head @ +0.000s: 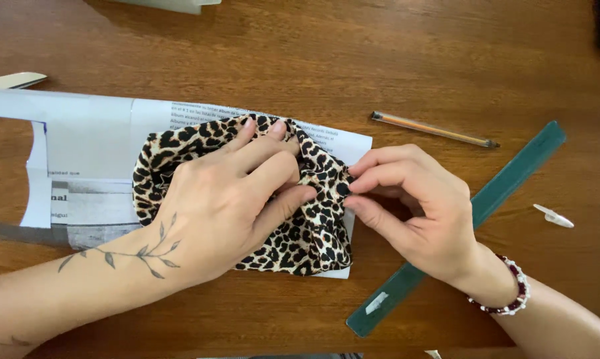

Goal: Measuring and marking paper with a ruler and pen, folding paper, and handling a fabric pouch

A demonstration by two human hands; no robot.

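Head view, read left to right. At far left, a pale blade-like tip [11,80] is lying on the wooden bench [446,60]. Beside it, a sheet of printed paper [87,139] is spreading across the bench, and a piece of leopard-print fabric [306,233] is resting on its right half. The left hand [230,193] is pressing flat on the fabric, fingers spread and curling into the bunched folds, so its grip is wide and bearing down rather than closed. The right hand [413,206] is pinching the fabric's right edge between thumb and fingertips (a narrow, closed grip on the cloth). Further right, a slim pen [433,129], a dark green ruler [473,213] running diagonally under the right wrist, and a small white cap [552,216] are lying apart on the bench. The step in hand appears to be folding or gathering the fabric over the paper; the next move would likely call for holding the left hand steady while the pinched edge is being guided.
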